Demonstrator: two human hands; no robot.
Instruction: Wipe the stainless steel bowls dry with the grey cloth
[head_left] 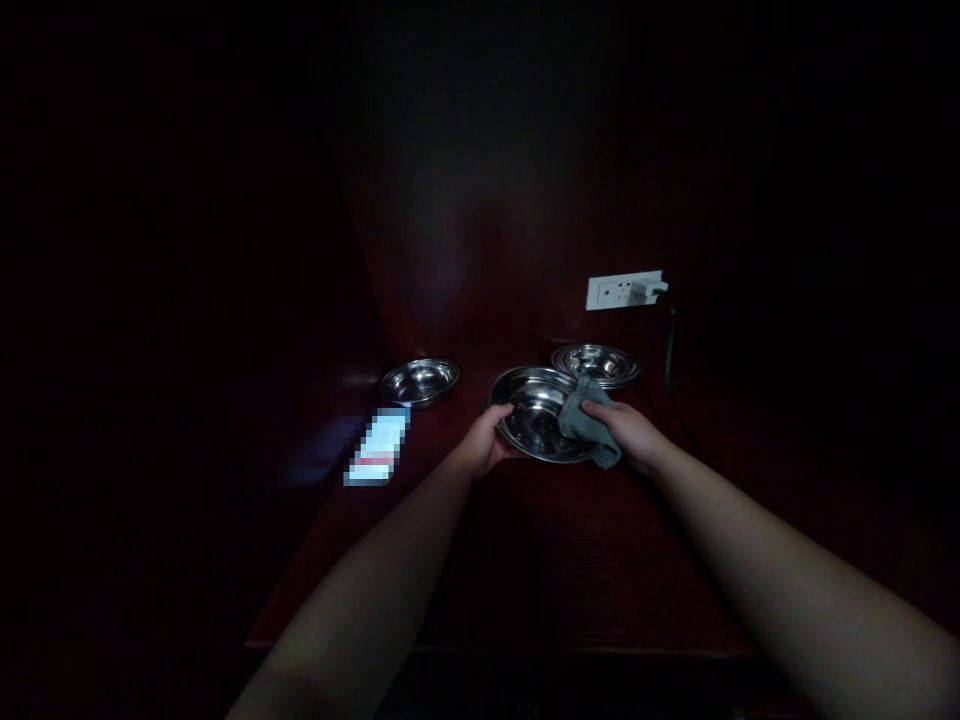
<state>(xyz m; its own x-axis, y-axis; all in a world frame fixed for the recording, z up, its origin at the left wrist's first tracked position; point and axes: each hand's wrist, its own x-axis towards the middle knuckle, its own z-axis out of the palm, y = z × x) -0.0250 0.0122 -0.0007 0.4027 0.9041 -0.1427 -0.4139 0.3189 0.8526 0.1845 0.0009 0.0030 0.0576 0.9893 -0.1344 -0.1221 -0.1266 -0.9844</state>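
A shiny steel bowl is held tilted toward me above the dark red table. My left hand grips its left rim, thumb over the edge and fingers underneath. On the bowl's right side, my right hand is closed on a grey-green cloth, which covers part of the rim and inner wall. The fingers of that hand are mostly hidden behind the cloth and bowl. Some small bright spots show on the bowl's inner surface.
Another steel bowl sits at the back left, with a lit, pixelated phone-like screen in front of it. Stacked steel dishes stand at the back right. A wall socket holds a plug with a hanging cable. The surroundings are very dark.
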